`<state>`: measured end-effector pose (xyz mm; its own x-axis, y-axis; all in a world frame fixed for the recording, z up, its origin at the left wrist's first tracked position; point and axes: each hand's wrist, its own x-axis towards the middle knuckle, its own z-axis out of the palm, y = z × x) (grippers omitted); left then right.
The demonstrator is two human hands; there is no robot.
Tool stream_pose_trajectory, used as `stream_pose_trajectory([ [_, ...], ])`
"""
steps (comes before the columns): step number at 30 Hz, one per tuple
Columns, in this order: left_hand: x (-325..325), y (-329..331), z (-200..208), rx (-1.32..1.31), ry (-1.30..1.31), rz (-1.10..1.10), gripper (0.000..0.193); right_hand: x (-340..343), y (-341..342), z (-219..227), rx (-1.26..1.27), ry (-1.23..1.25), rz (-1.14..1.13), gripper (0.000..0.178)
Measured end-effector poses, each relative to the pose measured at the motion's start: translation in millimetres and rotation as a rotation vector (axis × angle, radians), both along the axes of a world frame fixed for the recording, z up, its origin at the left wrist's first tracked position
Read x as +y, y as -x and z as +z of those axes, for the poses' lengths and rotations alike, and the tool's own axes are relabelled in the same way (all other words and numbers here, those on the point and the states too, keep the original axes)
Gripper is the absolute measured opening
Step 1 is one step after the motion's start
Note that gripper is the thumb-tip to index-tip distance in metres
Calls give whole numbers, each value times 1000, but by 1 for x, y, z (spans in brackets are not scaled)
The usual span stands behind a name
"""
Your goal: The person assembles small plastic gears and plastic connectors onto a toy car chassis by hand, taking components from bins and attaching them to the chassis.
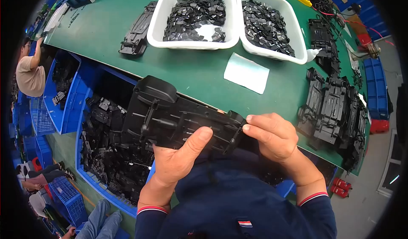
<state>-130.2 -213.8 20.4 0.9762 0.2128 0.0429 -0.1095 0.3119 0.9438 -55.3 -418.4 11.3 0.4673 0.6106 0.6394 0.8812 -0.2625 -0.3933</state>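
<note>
Both hands hold a long black plastic car frame over the near edge of the green table. The left hand grips it from below, with the thumb pressed flat on the top side. The right hand pinches the right end of the frame, fingers curled shut around it.

On the far side of the table stand two white tubs side by side. The left white tub is partly full of small black pieces, and its white floor shows in the middle. The right white tub holds more small black pieces. A flat pale square sheet lies on the table just in front of the right tub.

Another black frame lies left of the tubs. A pile of black frames sits at the right side of the table. Below the table on the left, a big blue bin is full of black parts.
</note>
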Motion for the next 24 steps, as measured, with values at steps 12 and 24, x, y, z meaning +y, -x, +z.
stream_pose_trajectory([
  [12, 17, -11, -26, 111, 247, 146, 33, -1, -82, 50, 222, -6, -230, 13],
  [24, 29, 19, -54, 279, 675, 57, 43, 24, -210, 9, 427, 491, -507, 26],
])
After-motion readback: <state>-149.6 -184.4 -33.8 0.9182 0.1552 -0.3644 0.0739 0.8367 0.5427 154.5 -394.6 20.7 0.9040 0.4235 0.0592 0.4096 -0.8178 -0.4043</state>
